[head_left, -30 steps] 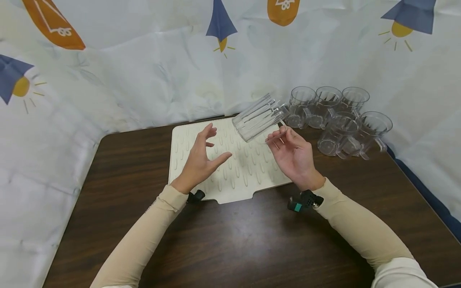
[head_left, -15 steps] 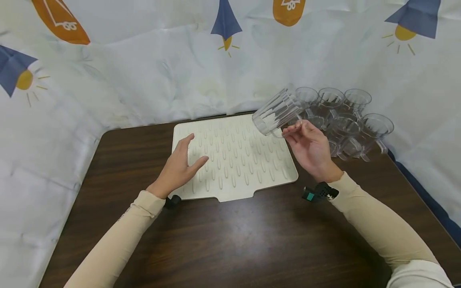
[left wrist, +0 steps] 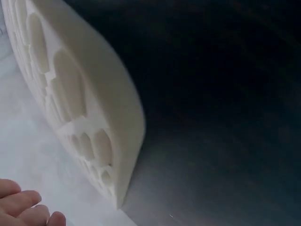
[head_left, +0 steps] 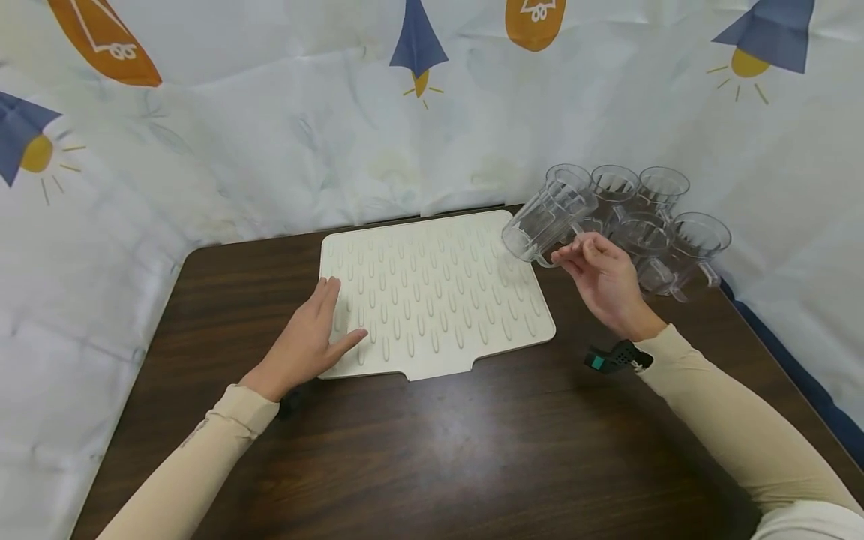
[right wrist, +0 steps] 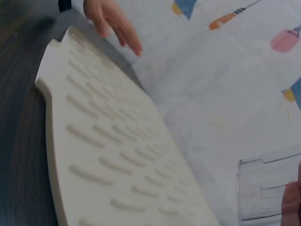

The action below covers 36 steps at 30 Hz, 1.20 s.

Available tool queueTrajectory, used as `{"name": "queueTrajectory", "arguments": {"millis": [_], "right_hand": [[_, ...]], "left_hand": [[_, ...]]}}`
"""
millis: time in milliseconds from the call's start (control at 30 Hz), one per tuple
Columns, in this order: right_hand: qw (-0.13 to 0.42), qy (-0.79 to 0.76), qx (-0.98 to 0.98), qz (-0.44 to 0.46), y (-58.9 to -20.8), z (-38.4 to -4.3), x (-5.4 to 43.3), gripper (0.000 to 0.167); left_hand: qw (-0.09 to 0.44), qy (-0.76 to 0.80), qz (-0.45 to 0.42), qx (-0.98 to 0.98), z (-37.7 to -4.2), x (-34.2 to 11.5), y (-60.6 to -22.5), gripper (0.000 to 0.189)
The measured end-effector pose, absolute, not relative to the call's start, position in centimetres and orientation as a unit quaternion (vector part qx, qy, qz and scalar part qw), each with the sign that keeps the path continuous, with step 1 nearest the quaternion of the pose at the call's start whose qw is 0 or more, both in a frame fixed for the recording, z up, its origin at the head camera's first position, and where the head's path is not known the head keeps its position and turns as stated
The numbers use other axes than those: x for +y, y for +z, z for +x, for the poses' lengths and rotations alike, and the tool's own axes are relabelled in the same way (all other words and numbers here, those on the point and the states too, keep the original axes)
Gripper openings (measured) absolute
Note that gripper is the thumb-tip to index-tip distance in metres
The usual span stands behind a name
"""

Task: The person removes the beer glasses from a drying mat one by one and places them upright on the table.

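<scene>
My right hand (head_left: pixel 604 281) pinches the handle of a clear plastic mug (head_left: pixel 533 229) between thumb and fingers. The mug tilts, its one end leaning over the right back corner of a cream ridged draining board (head_left: pixel 432 300) and the other overlapping a standing mug. In the right wrist view, part of the held mug (right wrist: pixel 258 193) shows beside my fingertips (right wrist: pixel 291 202). My left hand (head_left: pixel 300 345), fingers extended and thumb apart, hovers at the board's left side and holds nothing. Its fingers (left wrist: pixel 21 205) reach into the left wrist view's corner, apart from the board (left wrist: pixel 113 99).
Several clear mugs (head_left: pixel 698 232) stand upright close together at the back right of the dark wood table (head_left: pixel 459 457). A white patterned curtain (head_left: pixel 283 142) hangs right behind the table. The board has a short spout (head_left: pixel 439 369) facing me.
My right hand has carried the mug rightward, from over the board toward the standing mugs. My left hand has drawn back to the left and nearer to me.
</scene>
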State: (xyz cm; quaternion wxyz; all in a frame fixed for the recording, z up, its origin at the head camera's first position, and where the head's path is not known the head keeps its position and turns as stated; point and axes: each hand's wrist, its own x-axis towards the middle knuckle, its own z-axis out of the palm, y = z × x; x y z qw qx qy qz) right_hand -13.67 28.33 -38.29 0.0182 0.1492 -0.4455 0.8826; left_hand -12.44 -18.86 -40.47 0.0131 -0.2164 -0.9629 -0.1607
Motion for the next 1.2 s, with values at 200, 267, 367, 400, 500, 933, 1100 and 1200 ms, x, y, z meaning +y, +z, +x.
{"name": "queueTrajectory", "arguments": {"millis": [200, 267, 367, 400, 500, 933, 1100, 1200], "right_hand": [[0.039, 0.856, -0.494, 0.150, -39.4, -13.5, 30.2, 0.022], [0.049, 0.843, -0.514, 0.153, -39.7, -13.5, 30.8, 0.022], [0.061, 0.820, -0.547, 0.157, -40.2, -13.3, 31.7, 0.022], [0.063, 0.814, -0.555, 0.158, -40.3, -13.3, 31.9, 0.022], [0.067, 0.801, -0.574, 0.158, -40.7, -13.1, 32.5, 0.023], [0.075, 0.761, -0.623, 0.166, -41.6, -12.2, 33.8, 0.022], [0.077, 0.735, -0.656, 0.152, -42.1, -12.0, 34.2, 0.025], [0.081, 0.716, -0.678, 0.148, -42.3, -11.9, 34.4, 0.026]], "left_hand": [[0.003, -0.135, -0.220, -0.966, -12.2, -19.5, -40.8, 0.104], [-0.001, -0.125, -0.221, -0.967, -12.2, -19.7, -40.9, 0.104], [-0.011, -0.110, -0.220, -0.969, -12.1, -20.1, -41.0, 0.105], [-0.016, -0.105, -0.219, -0.970, -12.1, -20.2, -41.0, 0.105], [-0.029, -0.099, -0.217, -0.971, -11.9, -20.5, -41.0, 0.106], [-0.051, -0.097, -0.214, -0.971, -11.7, -20.7, -40.9, 0.104], [-0.065, -0.095, -0.210, -0.971, -11.7, -20.8, -41.2, 0.105], [-0.075, -0.097, -0.209, -0.970, -11.6, -20.8, -41.5, 0.105]]}}
